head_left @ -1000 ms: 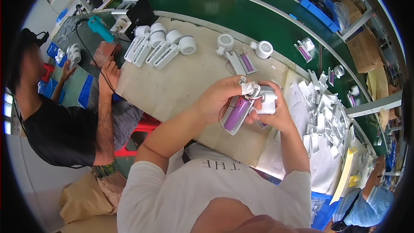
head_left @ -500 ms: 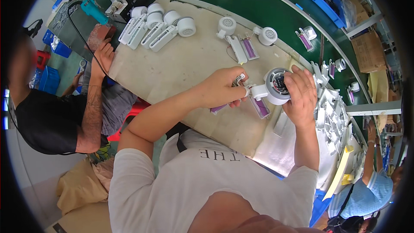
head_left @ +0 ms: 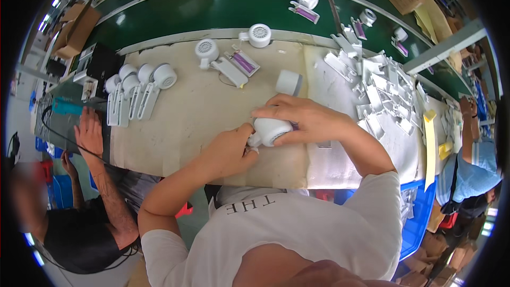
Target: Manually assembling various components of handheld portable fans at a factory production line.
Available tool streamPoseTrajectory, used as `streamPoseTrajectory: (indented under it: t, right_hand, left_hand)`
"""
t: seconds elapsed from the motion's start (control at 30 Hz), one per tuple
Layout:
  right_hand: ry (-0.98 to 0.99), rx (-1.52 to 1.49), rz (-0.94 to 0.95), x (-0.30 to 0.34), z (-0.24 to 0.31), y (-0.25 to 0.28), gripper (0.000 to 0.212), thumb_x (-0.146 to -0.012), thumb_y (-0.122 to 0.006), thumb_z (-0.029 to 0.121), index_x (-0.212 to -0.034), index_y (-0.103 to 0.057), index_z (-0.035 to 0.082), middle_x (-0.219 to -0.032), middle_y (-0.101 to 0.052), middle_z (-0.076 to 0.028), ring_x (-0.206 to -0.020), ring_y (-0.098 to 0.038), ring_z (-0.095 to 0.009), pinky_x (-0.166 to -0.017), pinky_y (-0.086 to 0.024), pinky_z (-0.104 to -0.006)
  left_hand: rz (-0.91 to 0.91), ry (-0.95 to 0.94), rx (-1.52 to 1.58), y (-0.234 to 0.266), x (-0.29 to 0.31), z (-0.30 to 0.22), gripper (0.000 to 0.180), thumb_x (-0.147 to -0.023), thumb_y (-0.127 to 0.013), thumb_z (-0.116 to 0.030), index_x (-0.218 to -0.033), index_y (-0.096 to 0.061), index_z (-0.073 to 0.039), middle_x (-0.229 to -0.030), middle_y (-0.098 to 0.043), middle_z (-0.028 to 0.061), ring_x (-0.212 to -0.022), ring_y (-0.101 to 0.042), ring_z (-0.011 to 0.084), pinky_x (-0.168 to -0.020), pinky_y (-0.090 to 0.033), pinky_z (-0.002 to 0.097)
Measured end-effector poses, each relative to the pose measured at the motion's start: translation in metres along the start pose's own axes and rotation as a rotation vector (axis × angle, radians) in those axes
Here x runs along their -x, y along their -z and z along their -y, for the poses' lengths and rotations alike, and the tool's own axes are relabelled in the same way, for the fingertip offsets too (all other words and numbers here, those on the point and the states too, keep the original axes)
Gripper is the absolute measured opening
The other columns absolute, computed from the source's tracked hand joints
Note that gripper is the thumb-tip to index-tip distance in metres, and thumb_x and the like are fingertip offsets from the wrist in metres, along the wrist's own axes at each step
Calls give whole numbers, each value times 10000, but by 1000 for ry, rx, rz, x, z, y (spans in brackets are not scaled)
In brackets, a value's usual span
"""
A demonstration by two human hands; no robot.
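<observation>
Overhead view of a beige worktable [head_left: 191, 122] beside a green conveyor [head_left: 223, 10]; at centre, both hands of the worker meet on one small white round fan housing [head_left: 272, 130], which rests on or just above the tabletop; the right hand [head_left: 303, 119] lies over it from 1 o'clock, fingers wrapped across the top and far side, clamping it; the left hand [head_left: 231, 149] comes in from 8 o'clock, fingertips pinched at the housing's near-left edge, on what appears to be a small part too hidden to identify; the two hands are thus together, closed on the same piece. At 12 o'clock of the housing stands a white cylindrical cap [head_left: 289, 82]; at 11 o'clock lies a fan with a purple-faced handle [head_left: 234, 64]; at 10 o'clock, well apart, a row of finished white fans [head_left: 139, 87]; at 2 o'clock, a heap of white plastic handle shells [head_left: 377, 85]. A co-worker's hand [head_left: 90, 133] rests at the table's 9 o'clock edge. As a judgement, the fitting goes best if the right hand keeps the housing steady and level while the left works the small part squarely into its seat, pressing without twisting; a loosened grip could let the round body roll.
</observation>
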State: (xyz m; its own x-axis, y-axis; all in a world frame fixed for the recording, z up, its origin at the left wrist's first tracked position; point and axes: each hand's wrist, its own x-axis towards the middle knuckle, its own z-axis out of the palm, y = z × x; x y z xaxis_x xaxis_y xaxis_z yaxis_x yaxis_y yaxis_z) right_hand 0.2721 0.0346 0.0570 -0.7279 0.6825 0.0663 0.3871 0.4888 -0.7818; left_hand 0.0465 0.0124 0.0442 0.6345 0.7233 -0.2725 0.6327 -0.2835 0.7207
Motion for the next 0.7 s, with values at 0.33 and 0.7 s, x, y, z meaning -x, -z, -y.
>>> streamPoseTrajectory:
  t: [0.33,0.7]
  right_hand:
    - [-199,32,-320,55,-43,14,416,-787,-645,223,-1157,-522,79,-897,-601,-141,-863,-580,-251,-756,-451,-316]
    - [-824,384,-559,90,-63,-25,683,-740,-646,243,-1298,-317,25,-758,-577,-185,-743,-592,-333,-668,-477,-381]
  left_hand:
    - [13,115,1015,-16,-8,40,205,-876,-482,-107,-1050,-501,-3,-866,-626,110,-732,-620,187,-640,-510,273]
    - [-386,-117,1275,-8,-38,40,264,-878,-501,-174,-1109,-525,-49,-1033,-623,117,-886,-615,156,-519,-415,172]
